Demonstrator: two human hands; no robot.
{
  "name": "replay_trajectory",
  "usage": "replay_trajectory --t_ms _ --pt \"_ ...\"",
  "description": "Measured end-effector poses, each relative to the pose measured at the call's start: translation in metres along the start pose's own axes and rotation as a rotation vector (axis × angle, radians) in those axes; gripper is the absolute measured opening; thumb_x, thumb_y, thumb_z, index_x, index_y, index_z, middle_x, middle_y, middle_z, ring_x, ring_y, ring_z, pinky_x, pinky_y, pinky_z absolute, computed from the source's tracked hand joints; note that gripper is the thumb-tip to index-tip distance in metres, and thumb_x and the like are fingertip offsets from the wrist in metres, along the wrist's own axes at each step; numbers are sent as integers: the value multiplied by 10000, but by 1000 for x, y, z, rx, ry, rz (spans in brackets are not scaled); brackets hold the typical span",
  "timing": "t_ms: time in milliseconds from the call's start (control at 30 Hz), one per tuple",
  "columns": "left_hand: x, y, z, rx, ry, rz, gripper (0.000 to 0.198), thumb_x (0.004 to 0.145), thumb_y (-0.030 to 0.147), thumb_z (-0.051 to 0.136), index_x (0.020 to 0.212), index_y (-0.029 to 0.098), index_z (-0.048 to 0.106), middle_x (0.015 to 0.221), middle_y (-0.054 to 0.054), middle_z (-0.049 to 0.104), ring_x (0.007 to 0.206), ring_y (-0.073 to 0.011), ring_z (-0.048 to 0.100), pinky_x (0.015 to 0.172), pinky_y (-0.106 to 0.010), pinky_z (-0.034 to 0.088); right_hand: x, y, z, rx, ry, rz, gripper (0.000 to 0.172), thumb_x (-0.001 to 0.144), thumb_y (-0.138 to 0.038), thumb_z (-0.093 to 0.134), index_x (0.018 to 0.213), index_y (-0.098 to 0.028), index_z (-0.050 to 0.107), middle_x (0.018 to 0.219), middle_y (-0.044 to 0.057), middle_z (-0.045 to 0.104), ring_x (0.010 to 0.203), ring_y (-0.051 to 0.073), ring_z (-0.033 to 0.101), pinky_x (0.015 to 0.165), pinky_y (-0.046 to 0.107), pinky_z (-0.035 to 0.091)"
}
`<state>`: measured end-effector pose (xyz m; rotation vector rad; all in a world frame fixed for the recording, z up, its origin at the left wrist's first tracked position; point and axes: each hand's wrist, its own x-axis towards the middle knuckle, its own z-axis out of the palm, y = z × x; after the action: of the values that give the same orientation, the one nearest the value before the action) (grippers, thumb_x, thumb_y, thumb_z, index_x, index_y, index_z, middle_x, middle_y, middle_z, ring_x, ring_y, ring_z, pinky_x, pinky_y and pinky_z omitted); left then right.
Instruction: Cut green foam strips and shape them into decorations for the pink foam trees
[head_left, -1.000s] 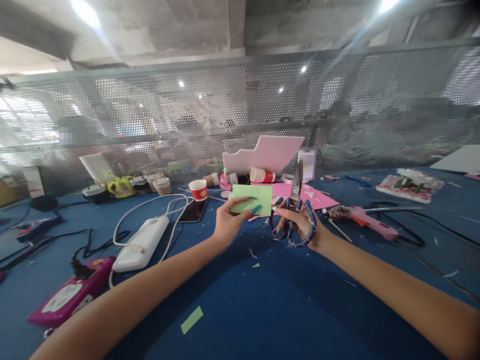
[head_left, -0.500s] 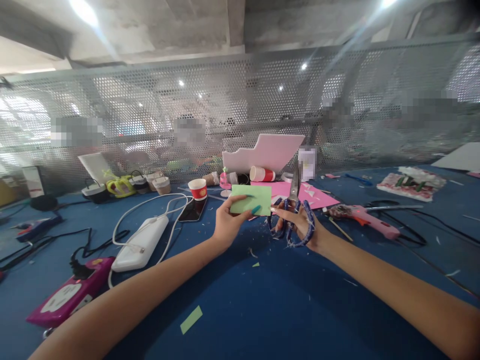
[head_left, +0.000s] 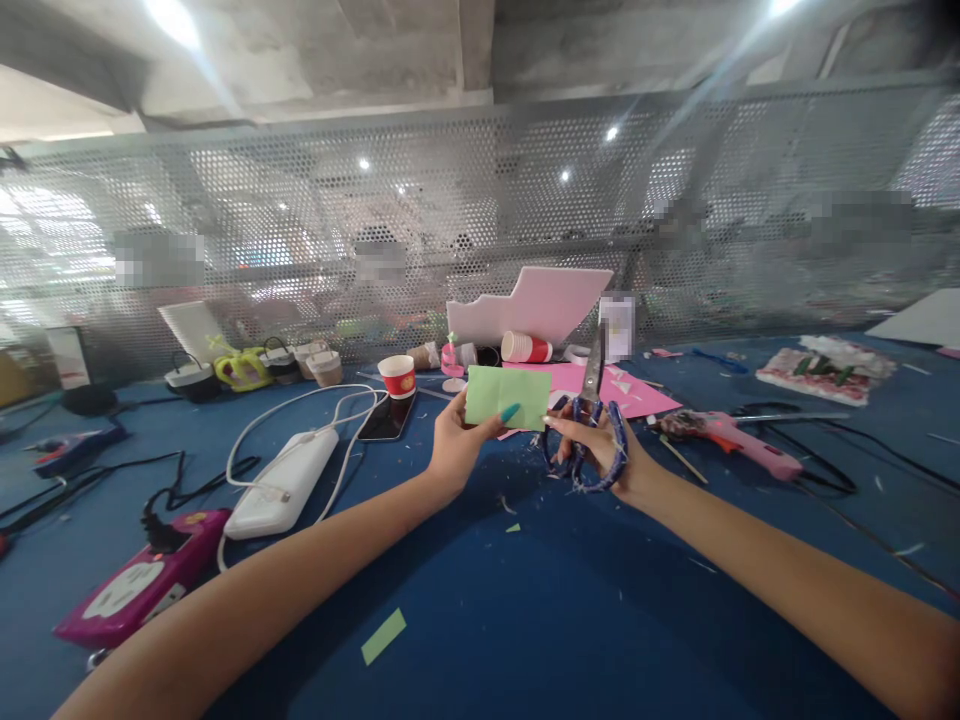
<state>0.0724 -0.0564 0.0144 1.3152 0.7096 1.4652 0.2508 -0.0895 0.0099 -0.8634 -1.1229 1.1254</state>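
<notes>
Landmark for all positions: the green card.

- Blue table (head_left: pixel 570 620): lies under and all around the green card (head_left: pixel 506 395), littered with small paper bits.
- Perforated metal screen (head_left: pixel 315 220): stands upright well behind the card, along the table's far edge.
- Pink foam sheet (head_left: pixel 540 305): behind the card, propped up and tilted.
- White power bank (head_left: pixel 281 485): left of the card and nearer the camera, with its cable looped toward the card.
- Pink glue gun (head_left: pixel 739 440): lies on the table, well to the right of the card.
- Scissors (head_left: pixel 593 372): just right of the card, blades together and pointing up. The right hand (head_left: pixel 600 445) is closed through the blue handles, with one fingertip just beside the card's lower right corner.
- Green card: held in the air above the table, face toward the camera. The left hand (head_left: pixel 454 450) pinches its lower edge, thumb on the front.
- Red paper cup (head_left: pixel 397 377): upright, left of the card.
- Dark phone (head_left: pixel 386 418): flat, left of the card and just below the cup.
- Green scrap (head_left: pixel 383 636): on the table, well in front of the card.
</notes>
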Motion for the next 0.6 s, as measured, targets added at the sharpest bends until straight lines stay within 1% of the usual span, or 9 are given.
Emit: replay_trajectory --t_ms 33,67,133,267,367,467,600 --pt "0 -1 0 5 1 -29 496 572 273 801 1008 109 629 913 -87 699 765 -195 672 719 -334 576 1 1 -1 5 8 6 319 585 -358 787 707 -178 554 405 -45 566 354 141 546 502 315 533" --pt "0 -2 -1 5 2 -54 421 569 288 801 910 93 652 862 -84 706 729 -188 673 715 -332 576 2 2 -1 11 14 12 326 577 -356 792 712 -181 552 401 -50 559 356 145 548 499 322 535" --pt "0 -3 -1 -9 0 -85 380 554 298 808 838 89 667 815 -76 714 697 -183 676 719 -332 574 2 3 -2 22 21 18 342 569 -356 796 727 -186 546 395 -59 547 359 153 551 494 329 536" --pt "-3 -8 -3 -2 -63 -150 394 547 303 814 850 84 690 767 -80 722 689 -190 688 709 -311 567 1 2 -2 10 14 15 342 589 -375 781 739 -188 538 408 -55 556 367 155 560 508 332 536" --pt "-4 -10 -3 -3 -102 -212 409 548 315 814 856 74 695 735 -95 723 682 -204 694 689 -306 565 -2 0 0 -43 5 1 329 604 -382 771 732 -180 546 410 -42 564 367 154 561 511 329 533" --pt "-4 -9 -3 -25 -86 -236 433 537 326 817 861 68 691 738 -106 723 678 -212 696 686 -318 568 -5 0 3 -86 4 -7 323 604 -375 771 726 -177 547 408 -38 567 352 145 546 481 315 526" --pt "-4 -7 -2 2 -76 -226 416 553 329 807 852 68 684 727 -102 717 661 -201 691 673 -313 570 -8 -2 6 -57 -13 -11 326 614 -374 762 739 -186 527 394 -55 550 333 129 520 480 327 547"
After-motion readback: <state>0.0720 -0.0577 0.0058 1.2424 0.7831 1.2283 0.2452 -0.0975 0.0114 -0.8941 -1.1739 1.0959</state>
